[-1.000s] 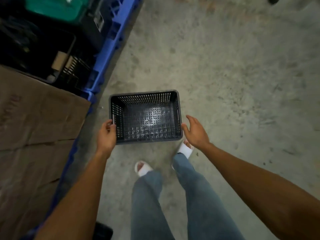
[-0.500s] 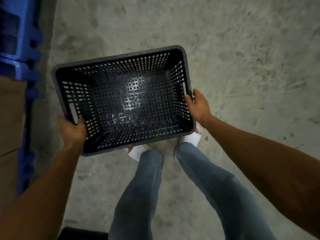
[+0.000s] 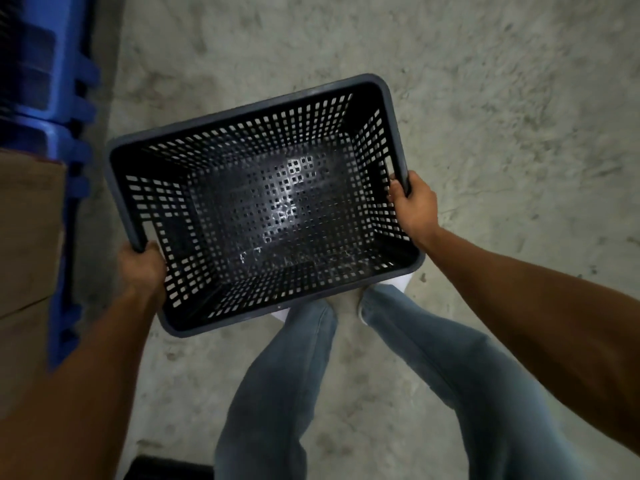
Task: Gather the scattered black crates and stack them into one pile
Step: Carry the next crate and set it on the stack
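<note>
A black perforated plastic crate (image 3: pixel 263 209) is held up off the concrete floor in front of my legs, its open top facing me and its inside empty. My left hand (image 3: pixel 142 268) grips the handle slot on its left short side. On the right short side, my right hand (image 3: pixel 414 206) wraps the rim at the handle. The crate is tilted, its right end farther from me. At the bottom edge a dark black object (image 3: pixel 166 469) shows beside my left leg; I cannot tell what it is.
A blue plastic pallet (image 3: pixel 65 133) runs along the left edge, with brown cardboard (image 3: pixel 27 237) lying on it. Bare concrete floor (image 3: pixel 502 98) spreads ahead and to the right. My legs in blue jeans (image 3: pixel 277 393) stand below the crate.
A second ago the crate sat on the floor with my hands closing on its sides. Both hands gripped it and lifted it; it now sits higher, nearer me and turned slightly.
</note>
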